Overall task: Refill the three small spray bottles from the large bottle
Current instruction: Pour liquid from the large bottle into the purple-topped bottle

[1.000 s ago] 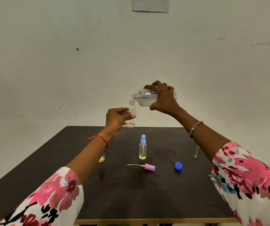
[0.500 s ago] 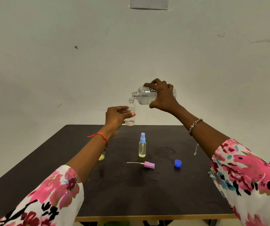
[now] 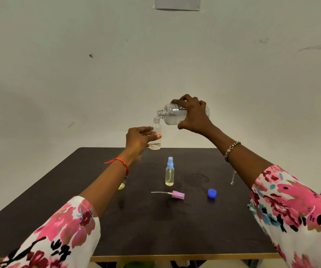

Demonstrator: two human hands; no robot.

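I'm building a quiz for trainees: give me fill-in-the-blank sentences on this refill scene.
The right hand tilts the large bottle over the nearly ____ small bottle in the left hand.
The loose sprayer lying on the table is ____.
The spray bottle standing behind it has a ____ top.
Missing: empty; pink; blue.

Floral sleeves [image 3: 295, 209]; red thread [image 3: 123, 163] L; bracelet [image 3: 231, 149] R

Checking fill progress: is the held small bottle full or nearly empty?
Nearly empty: the small bottle in the left hand holds only a shallow layer at its bottom.
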